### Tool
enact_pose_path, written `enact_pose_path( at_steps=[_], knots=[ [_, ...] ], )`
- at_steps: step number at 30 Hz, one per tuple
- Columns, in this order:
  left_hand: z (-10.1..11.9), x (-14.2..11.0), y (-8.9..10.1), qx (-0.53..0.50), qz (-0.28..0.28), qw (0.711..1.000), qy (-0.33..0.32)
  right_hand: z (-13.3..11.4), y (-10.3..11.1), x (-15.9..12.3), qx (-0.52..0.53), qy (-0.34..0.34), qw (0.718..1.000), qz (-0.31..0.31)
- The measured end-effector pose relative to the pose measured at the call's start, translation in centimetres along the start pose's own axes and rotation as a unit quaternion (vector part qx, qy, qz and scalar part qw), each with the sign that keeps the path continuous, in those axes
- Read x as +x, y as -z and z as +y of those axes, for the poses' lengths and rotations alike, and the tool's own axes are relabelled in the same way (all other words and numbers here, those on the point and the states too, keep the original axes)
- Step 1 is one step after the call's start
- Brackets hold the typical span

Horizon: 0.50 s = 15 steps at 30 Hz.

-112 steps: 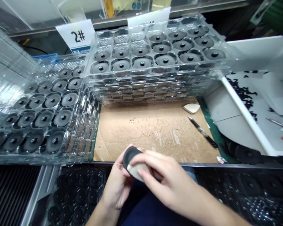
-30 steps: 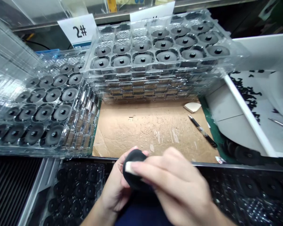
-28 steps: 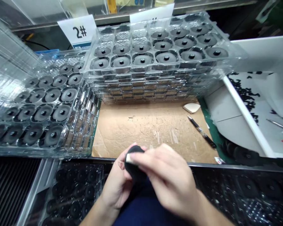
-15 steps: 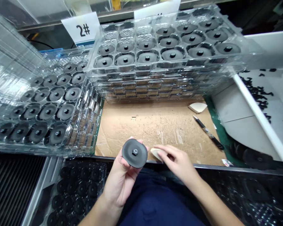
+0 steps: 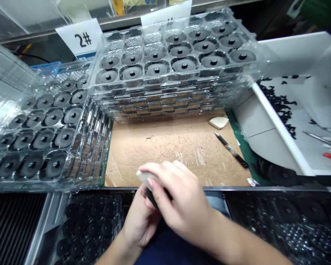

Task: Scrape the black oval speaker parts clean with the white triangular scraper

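The left hand point(image 5: 139, 219) is curled around a black disc point(image 5: 151, 198), gripping it by the edge, thumb bent against it; the disc sits at the ends of that hand's fingers, tilted and mostly covered by the right hand point(image 5: 179, 200). The right hand pinches an off-white sponge point(image 5: 145, 177) between thumb and fingers, just above the disc, with one corner poking out past the fingertips; whether the sponge touches the disc cannot be told. Both hands are together at the near edge of a cardboard sheet point(image 5: 165, 147). Well beyond them, toward the right of the sheet, lie a second wedge point(image 5: 219, 122), also off-white, and a pen point(image 5: 231, 150). Clear trays point(image 5: 160, 83) holding similar discs point(image 5: 184, 65) stand stacked behind the cardboard.
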<state>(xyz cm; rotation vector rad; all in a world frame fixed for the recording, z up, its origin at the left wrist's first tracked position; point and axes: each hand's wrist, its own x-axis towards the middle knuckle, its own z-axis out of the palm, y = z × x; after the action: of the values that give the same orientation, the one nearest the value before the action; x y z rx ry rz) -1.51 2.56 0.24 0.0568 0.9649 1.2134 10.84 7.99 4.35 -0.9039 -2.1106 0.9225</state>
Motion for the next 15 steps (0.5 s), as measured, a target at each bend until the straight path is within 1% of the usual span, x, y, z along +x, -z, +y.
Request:
enact_pose_path(
  at_steps=[1, 2, 3, 5, 6, 7, 8, 9, 10, 12, 13, 14, 15],
  knots=[
    [0.1, -0.1, -0.1, 0.0, -0.016, 1.0, 0.01, 0.0, 0.1, -0.1, 0.0, 0.019, 1.0, 0.019],
    [0.2, -0.2, -0.2, -0.003, -0.027, 1.0, 0.014, 0.0, 0.3, -0.4, 0.009, 0.033, 0.999, 0.01],
    [0.4, -0.2, -0.2, -0.005, -0.031, 0.999, 0.015, -0.1, 0.6, -0.7, 0.022, 0.04, 0.999, -0.019],
    [0.8, -0.4, -0.1, -0.002, -0.024, 0.999, 0.022, -0.1, 1.4, -1.5, 0.026, 0.016, 0.996, -0.08],
    [1.0, -0.5, 0.0, 0.003, -0.021, 0.999, 0.029, -0.1, 1.8, -1.8, 0.006, -0.007, 0.996, -0.088],
    [1.1, -0.5, 0.0, 0.006, -0.022, 0.999, 0.031, -0.1, 2.1, -1.9, -0.026, -0.027, 0.996, -0.079],
    [1.1, -0.6, 0.1, 0.006, -0.025, 0.999, 0.031, -0.1, 2.3, -1.9, -0.062, -0.03, 0.996, -0.056],
    [1.1, -0.6, 0.1, 0.004, -0.029, 0.999, 0.031, 0.0, 2.5, -1.7, -0.092, -0.014, 0.995, -0.032],
    [1.1, -0.7, 0.2, 0.003, -0.033, 0.999, 0.036, 0.1, 2.5, -1.3, -0.111, 0.02, 0.993, -0.019],
    [1.1, -0.9, 0.4, 0.01, -0.037, 0.998, 0.051, 0.6, 2.5, -0.2, -0.099, 0.101, 0.99, -0.025],
    [1.1, -1.0, 0.6, 0.019, -0.039, 0.997, 0.06, 1.0, 2.5, 0.2, -0.079, 0.122, 0.989, -0.033],
    [1.1, -1.1, 0.8, 0.025, -0.045, 0.996, 0.066, 1.6, 2.4, 0.5, -0.062, 0.119, 0.99, -0.032],
    [1.2, -1.1, 1.0, 0.023, -0.057, 0.996, 0.068, 2.2, 2.3, 0.7, -0.051, 0.094, 0.994, -0.021]
  ],
)
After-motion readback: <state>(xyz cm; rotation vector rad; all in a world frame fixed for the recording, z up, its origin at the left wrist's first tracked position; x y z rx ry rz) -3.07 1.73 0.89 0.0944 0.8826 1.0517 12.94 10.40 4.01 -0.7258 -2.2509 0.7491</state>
